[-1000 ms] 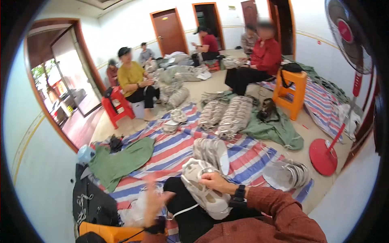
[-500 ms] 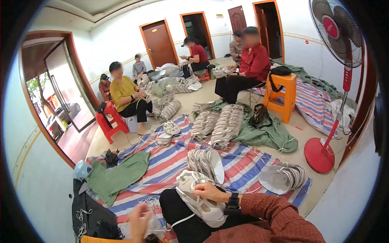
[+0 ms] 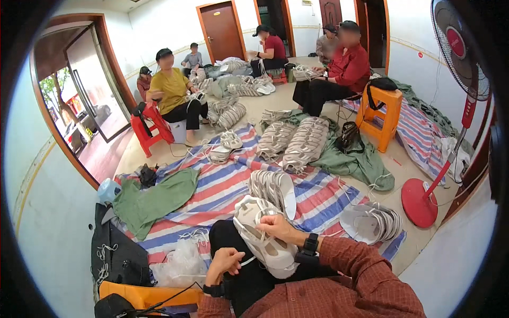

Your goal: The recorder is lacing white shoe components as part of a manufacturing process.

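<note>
Narrowly, the left hand (image 3: 227,261) pinches a white lace (image 3: 248,261), right hand (image 3: 277,227) a pale shoe (image 3: 259,240).

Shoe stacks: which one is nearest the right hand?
The stack just beyond the held shoe; the other stacks lie farther from the right hand, rightward or beyond.

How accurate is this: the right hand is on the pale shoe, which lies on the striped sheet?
Not quite: the shoe is over the person's black trousers, not on the striped sheet, as the head view shows. The right hand is on it, as you said.
</note>
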### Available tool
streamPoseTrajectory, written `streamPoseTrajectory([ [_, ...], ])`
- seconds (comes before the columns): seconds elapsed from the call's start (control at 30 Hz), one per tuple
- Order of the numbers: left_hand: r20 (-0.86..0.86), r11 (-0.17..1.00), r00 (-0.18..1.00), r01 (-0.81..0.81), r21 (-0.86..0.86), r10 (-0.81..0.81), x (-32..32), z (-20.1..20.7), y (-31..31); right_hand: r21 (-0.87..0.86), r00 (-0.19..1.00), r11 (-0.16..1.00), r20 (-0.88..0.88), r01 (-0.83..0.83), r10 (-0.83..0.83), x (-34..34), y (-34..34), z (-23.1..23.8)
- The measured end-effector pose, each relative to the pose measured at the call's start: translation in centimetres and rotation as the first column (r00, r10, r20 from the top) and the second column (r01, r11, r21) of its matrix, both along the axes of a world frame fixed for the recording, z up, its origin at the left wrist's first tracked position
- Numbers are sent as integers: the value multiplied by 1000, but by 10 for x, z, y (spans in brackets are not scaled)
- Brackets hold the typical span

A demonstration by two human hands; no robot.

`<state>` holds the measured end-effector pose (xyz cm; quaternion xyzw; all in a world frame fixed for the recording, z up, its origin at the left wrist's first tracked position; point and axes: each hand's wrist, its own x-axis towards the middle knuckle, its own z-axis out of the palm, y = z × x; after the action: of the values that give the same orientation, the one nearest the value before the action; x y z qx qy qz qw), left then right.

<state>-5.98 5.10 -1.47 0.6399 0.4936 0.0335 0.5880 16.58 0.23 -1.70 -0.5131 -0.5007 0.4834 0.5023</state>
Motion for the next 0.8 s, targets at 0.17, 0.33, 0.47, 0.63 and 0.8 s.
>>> streamPoseTrajectory([
  [0.17, -165, 970, 985, 85, 226, -48, 16, 6, -13, -48, 1000, 999, -1, -8, 8, 2, -1, 1],
  [0.33, -232, 961, 970, 128, 246, -69, 23, 9, -11, 10, 999, 1000, -40, -16, 17, 2, -1, 1],
  [0.47, -204, 981, 976, 112, 161, -78, 22, 10, -8, -13, 999, 1000, -33, -2, 1, 2, -1, 0],
  [0.63, -213, 978, 975, 106, 178, -67, 23, 12, -9, 3, 999, 1000, -28, -18, 18, 2, -1, 3],
  [0.8, -214, 978, 975, 101, 180, -62, 23, 13, -10, -49, 1000, 999, -16, -2, 1, 2, -3, 6],
])
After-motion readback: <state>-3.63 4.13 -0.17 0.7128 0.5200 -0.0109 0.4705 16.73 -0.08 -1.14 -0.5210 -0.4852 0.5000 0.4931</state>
